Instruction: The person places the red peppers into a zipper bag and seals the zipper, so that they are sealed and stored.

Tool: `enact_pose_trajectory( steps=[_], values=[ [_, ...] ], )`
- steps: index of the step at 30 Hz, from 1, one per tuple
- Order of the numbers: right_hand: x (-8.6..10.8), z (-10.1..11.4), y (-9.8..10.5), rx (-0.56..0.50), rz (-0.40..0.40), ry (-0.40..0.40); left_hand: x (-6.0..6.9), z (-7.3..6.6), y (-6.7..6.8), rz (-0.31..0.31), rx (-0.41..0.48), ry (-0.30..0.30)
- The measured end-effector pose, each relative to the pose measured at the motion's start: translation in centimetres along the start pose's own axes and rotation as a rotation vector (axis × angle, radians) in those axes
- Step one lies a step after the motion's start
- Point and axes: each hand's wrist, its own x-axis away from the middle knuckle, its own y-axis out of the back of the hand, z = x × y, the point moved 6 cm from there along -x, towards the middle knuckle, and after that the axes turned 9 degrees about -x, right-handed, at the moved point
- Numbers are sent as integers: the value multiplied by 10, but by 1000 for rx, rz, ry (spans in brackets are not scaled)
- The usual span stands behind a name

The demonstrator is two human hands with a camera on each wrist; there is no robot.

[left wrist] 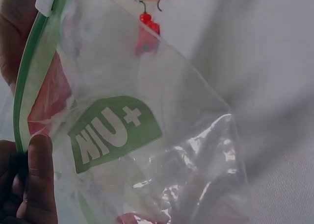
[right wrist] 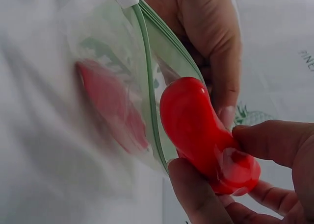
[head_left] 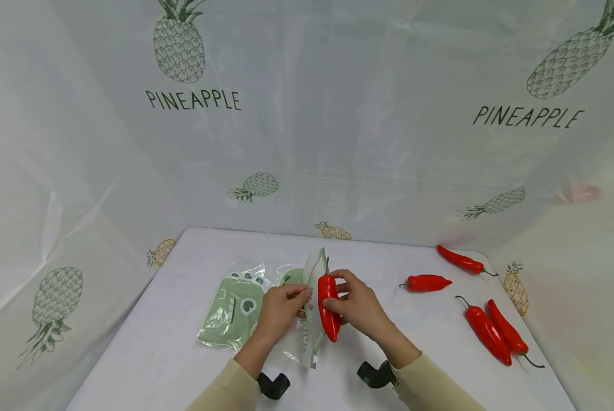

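Observation:
My left hand [head_left: 278, 311] pinches the green-edged rim of a clear zip bag [left wrist: 196, 150], which stands with its mouth parted and facing right. The bag carries a green printed label [left wrist: 117, 131]. In the right wrist view, a red shape [right wrist: 110, 104] shows blurred through its side. My right hand [head_left: 360, 305] grips a glossy red chili pepper [head_left: 328, 308] between thumb and fingers, stem pointing away from me. One rounded end of this pepper is right at the bag's mouth in the right wrist view. Part of the left hand hides behind the bag there.
On the table's right lie several more red peppers: one at the back [head_left: 461, 261], a smaller one [head_left: 428, 283] and a touching pair [head_left: 484, 335]. A plastic-wrapped green item with a monster face [head_left: 225, 319] lies left. Pineapple-printed sheeting [head_left: 338, 142] surrounds the table [head_left: 158, 342].

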Motion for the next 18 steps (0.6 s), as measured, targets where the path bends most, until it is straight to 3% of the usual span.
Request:
enact_pose_trajectory(
  steps=[18],
  values=[
    [-9,-7,-12,97,-23,10,8,-10,-9,-20,-6,-31]
  ],
)
